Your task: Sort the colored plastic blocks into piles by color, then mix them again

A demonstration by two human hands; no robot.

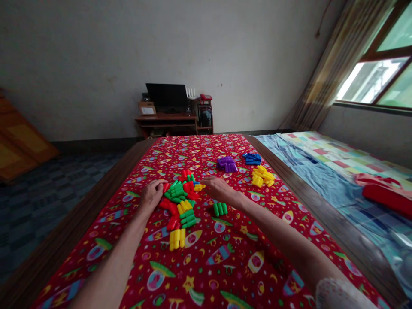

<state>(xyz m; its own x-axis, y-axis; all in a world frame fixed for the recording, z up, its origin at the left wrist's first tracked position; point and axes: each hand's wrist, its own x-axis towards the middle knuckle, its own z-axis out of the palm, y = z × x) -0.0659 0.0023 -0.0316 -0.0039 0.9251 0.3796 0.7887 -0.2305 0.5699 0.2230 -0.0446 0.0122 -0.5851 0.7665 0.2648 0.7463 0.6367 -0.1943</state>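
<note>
A mixed pile of green, red and yellow plastic toy blocks (177, 192), each made of joined rounded tubes, lies on the red patterned cloth. My left hand (151, 195) is at the pile's left edge, fingers curled closed on a red block (166, 187). At the right side of the pile, my right hand (220, 189) has its fingers bent down and closed at the end of a yellow block (199, 187); the fingertips are partly hidden. A single green block (220, 209) lies just below my right wrist. Another yellow block (177, 239) is at the pile's near end.
Separate groups of purple blocks (227, 164), blue blocks (252, 159) and yellow blocks (263, 176) sit farther right on the cloth (219, 266). A bed (315, 171) adjoins the table's right edge. Against the wall is a desk (170, 117) with a monitor (167, 96).
</note>
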